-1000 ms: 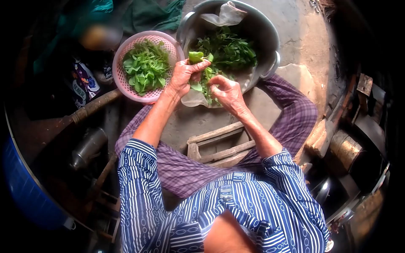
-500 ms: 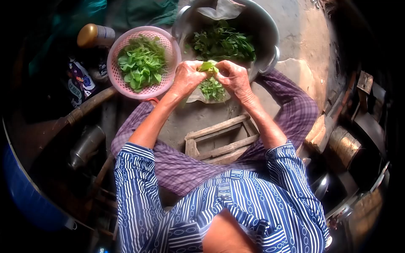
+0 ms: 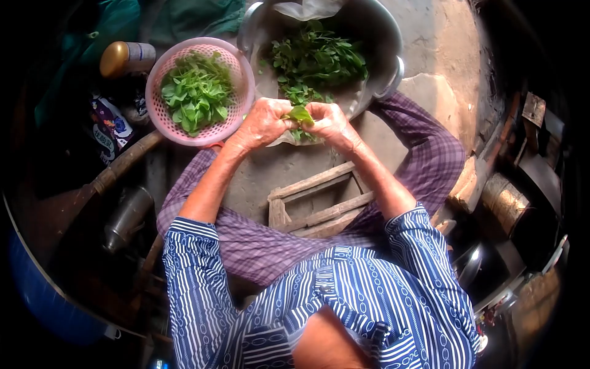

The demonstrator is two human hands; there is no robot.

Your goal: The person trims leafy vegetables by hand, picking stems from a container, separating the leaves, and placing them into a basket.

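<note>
Both my hands meet in front of me over the near rim of a large metal pot. Between them is a small sprig of green leaves. My left hand is closed, pinching the sprig from the left. From the right, my right hand pinches it with thumb and finger. Darker leafy greens lie in the metal pot, with some loose leaves just beyond my fingers. To the left of my hands, a pink plastic colander holds a heap of brighter green leaves.
A low wooden frame sits between my crossed legs. Left of the colander lie a gold-lidded jar and a dark printed bag. A metal cylinder lies farther left; a log and wood pieces are at right.
My hands have drawn slightly closer to me, still pinching the green sprig. The whole view has shifted a little, so the colander and pot appear farther left.
</note>
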